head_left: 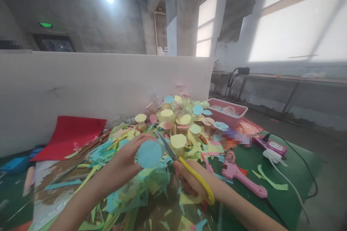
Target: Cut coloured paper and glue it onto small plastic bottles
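Near the middle of the view, my left hand (127, 157) is closed around a blue paper disc (149, 154), whose flat face is turned toward me. Whether something is attached behind the disc is hidden. My right hand (189, 178) grips a pair of scissors (199, 180) by its yellow handles. The metal blades point up and left, close to the right side of the disc. Just beyond both hands stand several clear rounded pieces topped with paper discs, such as a yellow disc (178, 140). Cut paper strips and scraps (155, 184) lie beneath my hands.
A pink glue gun (245, 180) with a cord lies at right on the green table (303, 158). Behind it are a purple box (276, 147) and a pink plastic bin (229, 117). A red sheet (73, 137) lies at left, before a white partition (108, 83).
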`<state>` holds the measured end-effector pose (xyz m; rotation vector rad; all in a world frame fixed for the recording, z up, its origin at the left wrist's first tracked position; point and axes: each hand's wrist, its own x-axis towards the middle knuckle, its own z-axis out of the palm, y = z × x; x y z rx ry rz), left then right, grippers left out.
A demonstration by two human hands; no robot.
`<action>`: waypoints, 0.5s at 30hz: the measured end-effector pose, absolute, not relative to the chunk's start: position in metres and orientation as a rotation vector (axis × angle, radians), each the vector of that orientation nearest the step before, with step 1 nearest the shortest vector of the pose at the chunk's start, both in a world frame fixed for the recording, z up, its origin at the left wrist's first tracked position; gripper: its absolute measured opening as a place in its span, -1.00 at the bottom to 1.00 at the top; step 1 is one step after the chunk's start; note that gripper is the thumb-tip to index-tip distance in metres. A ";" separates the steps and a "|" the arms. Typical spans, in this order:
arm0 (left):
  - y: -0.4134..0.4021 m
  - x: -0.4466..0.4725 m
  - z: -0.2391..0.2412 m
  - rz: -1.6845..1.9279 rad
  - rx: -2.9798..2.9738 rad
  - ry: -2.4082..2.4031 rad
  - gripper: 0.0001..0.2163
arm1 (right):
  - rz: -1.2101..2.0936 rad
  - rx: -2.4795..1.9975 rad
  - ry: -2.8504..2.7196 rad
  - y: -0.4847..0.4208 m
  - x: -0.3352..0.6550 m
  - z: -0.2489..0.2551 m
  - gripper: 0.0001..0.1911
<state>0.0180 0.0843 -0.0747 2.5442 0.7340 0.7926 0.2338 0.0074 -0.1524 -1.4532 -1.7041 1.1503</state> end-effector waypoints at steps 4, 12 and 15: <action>0.083 0.019 -0.077 0.799 2.522 0.723 -0.85 | 1.186 -1.525 -1.607 0.007 0.230 -0.159 -0.29; 0.088 0.016 -0.083 0.793 2.556 0.689 -0.78 | 1.083 -1.490 -1.747 0.002 0.234 -0.139 -0.44; 0.091 0.014 -0.085 0.798 2.555 0.688 -0.76 | 0.915 -1.407 -1.912 0.000 0.239 -0.138 -0.52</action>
